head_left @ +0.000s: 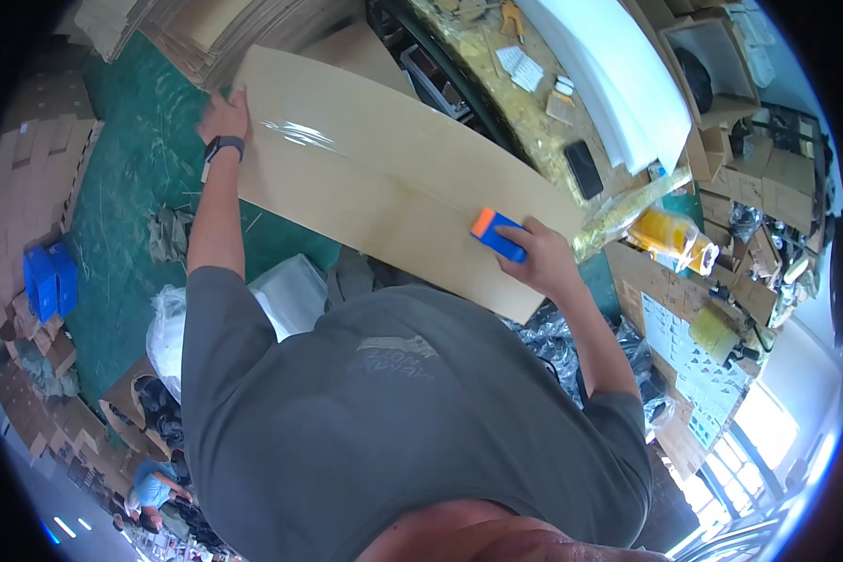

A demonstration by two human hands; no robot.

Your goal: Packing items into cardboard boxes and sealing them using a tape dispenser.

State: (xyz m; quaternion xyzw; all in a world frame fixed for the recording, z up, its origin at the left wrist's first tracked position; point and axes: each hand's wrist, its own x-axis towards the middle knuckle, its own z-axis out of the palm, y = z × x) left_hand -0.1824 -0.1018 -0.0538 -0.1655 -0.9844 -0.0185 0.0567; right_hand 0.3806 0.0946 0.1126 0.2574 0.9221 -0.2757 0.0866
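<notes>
A long, flat brown cardboard box (375, 173) lies across in front of me, slanting from upper left down to the right. My left hand (223, 117), with a dark watch on its wrist, grips the box's far left end; some fingers are hidden behind the edge. Near the box's right end, my right hand (545, 260) is closed around a blue block-shaped tool with an orange end (501, 236), held at the cardboard surface. Its exact kind I cannot tell. A shiny patch that looks like clear tape (295, 134) shows near the left end.
Beyond the box, a worn workbench (525, 126) bears a black phone (583, 169), papers and white sheets (618, 75). A yellow wrapped roll (670, 239) lies to the right. Blue bins (50, 281) and stacked cartons (33, 173) stand left; another person (153, 485) is at lower left.
</notes>
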